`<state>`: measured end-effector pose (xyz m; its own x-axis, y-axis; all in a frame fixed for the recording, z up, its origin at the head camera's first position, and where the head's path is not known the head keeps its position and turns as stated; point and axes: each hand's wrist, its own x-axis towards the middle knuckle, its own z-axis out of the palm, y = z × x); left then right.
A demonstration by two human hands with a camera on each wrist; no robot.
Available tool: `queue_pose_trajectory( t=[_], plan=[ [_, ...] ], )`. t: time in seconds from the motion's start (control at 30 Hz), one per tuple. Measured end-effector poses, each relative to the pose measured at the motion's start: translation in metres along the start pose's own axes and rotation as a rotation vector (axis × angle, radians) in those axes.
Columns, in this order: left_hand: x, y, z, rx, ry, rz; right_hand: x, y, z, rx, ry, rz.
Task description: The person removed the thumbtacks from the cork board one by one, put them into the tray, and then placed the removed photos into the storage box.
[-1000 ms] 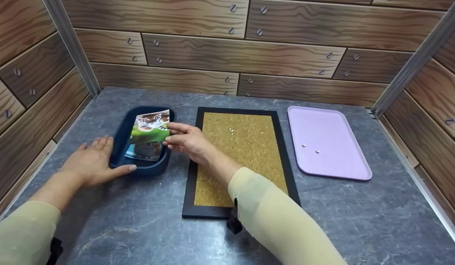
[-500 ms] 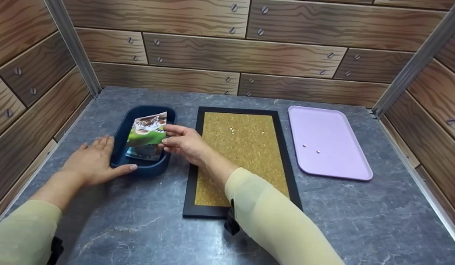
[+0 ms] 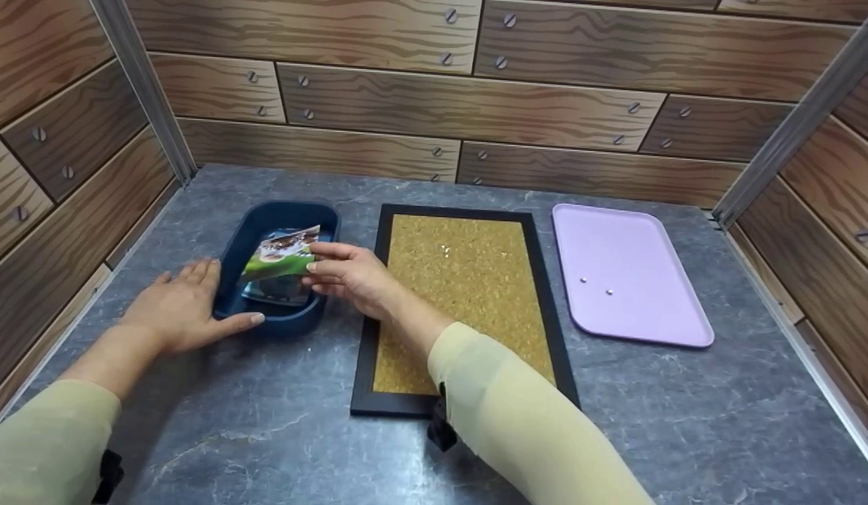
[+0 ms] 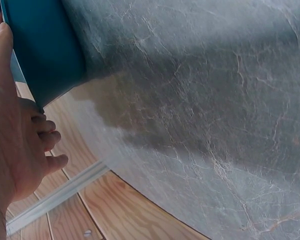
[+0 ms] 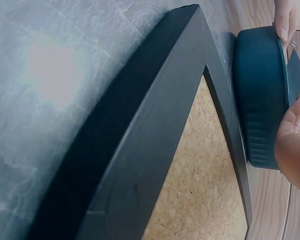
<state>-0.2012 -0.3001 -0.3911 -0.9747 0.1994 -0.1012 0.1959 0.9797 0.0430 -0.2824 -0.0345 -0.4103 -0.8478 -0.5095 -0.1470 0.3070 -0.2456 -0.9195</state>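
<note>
A dark blue bin (image 3: 272, 324) stands at the left with glossy photo prints inside. My right hand (image 3: 353, 277) pinches the right edge of a photo print (image 3: 283, 256) with a brown and white animal on a green ground. That print is tilted over the bin, above another, bluish print (image 3: 276, 289) lying in it. From the right wrist, the pinched print (image 5: 298, 82) shows its plain back above the rim. My left hand (image 3: 177, 305) rests against the bin's left side, fingers extended and thumb along the near rim. In the left wrist view the left hand (image 4: 20, 135) touches the bin's wall.
A black-framed cork board (image 3: 469, 301) lies mid-table beneath my right forearm, with a few small shiny pins (image 3: 445, 250) near its top. To its right is a lilac tray (image 3: 637, 280) holding two small silver pins (image 3: 609, 292). Wood-patterned walls enclose the table on three sides.
The pinched print has sunk slightly and tipped flatter, and my right hand has shifted a little left and down with it. My left hand stays at the bin.
</note>
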Motion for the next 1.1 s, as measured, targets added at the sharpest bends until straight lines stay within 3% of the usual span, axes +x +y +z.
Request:
queue_pose_trajectory(
  t=[0.23,0.6,1.1],
  plan=[
    [0.001,-0.001,0.002,0.0,0.007,0.002,0.0,-0.001,0.0,-0.006,-0.003,0.013],
    [0.003,-0.002,0.004,0.003,0.014,-0.004,-0.001,-0.01,-0.001,-0.085,-0.026,0.115],
    [0.002,-0.001,0.003,0.005,0.007,-0.01,-0.008,-0.011,0.0,-0.064,-0.067,0.118]
  ],
)
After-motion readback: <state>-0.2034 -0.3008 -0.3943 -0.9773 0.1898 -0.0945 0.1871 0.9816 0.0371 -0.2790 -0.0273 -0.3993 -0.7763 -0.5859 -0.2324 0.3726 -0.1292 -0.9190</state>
